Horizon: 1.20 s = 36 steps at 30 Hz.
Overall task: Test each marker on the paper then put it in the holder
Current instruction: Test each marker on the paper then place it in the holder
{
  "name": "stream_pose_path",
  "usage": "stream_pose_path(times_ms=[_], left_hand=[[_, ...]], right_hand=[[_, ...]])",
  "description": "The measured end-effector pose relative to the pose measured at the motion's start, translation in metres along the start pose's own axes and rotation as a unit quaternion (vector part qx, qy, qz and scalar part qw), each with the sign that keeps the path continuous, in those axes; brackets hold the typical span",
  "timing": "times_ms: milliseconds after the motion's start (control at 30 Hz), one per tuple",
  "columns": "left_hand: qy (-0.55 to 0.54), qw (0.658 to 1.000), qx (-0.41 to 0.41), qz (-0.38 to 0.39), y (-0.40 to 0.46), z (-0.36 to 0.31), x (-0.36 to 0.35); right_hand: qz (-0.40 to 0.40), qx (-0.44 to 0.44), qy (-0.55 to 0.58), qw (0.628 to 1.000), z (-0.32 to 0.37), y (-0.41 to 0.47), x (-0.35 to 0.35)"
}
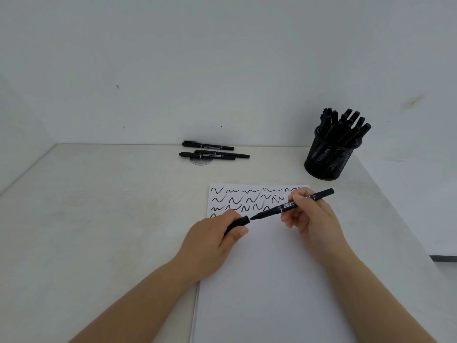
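Left hand [212,240] and right hand [312,216] both have curled, gripping fingers.

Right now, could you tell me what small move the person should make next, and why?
Probably bring the cap and the marker together so the tip slides in. The left hand grips the cap with its open end facing the bare tip, just short of it, while the right hand holds the marker above the paper. Whether this marker has been tested already cannot be told.

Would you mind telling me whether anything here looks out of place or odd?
Nothing stands out. The holder stands upright, three markers lie tidily at the table's far edge, and the paper lies flat with neat test squiggles.
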<state>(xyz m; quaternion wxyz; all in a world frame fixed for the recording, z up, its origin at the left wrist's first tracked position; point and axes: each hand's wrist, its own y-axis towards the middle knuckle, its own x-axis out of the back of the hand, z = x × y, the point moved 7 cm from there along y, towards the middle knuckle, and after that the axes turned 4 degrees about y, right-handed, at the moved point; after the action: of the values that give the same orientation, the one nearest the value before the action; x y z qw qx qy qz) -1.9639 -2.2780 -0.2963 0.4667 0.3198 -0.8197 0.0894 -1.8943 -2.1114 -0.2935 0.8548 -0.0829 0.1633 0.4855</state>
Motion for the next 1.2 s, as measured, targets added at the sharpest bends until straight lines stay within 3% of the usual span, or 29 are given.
stream_pose_path(times_ms=[200, 567, 1200], left_hand=[[-0.007, 1.000, 0.006, 0.007, 0.000, 0.001, -0.001], [-0.024, 0.999, -0.016, -0.032, -0.002, -0.002, 0.004], [-0.096, 0.995, -0.024, -0.026, 0.000, -0.005, 0.001]], right_hand=[[0.016, -0.013, -0.019, 1.000, -0.005, -0.001, -0.003], [0.124, -0.019, -0.130, 0.984, -0.005, -0.013, -0.023], [0.143, 0.011, -0.137, 0.980, 0.004, -0.020, -0.034]])
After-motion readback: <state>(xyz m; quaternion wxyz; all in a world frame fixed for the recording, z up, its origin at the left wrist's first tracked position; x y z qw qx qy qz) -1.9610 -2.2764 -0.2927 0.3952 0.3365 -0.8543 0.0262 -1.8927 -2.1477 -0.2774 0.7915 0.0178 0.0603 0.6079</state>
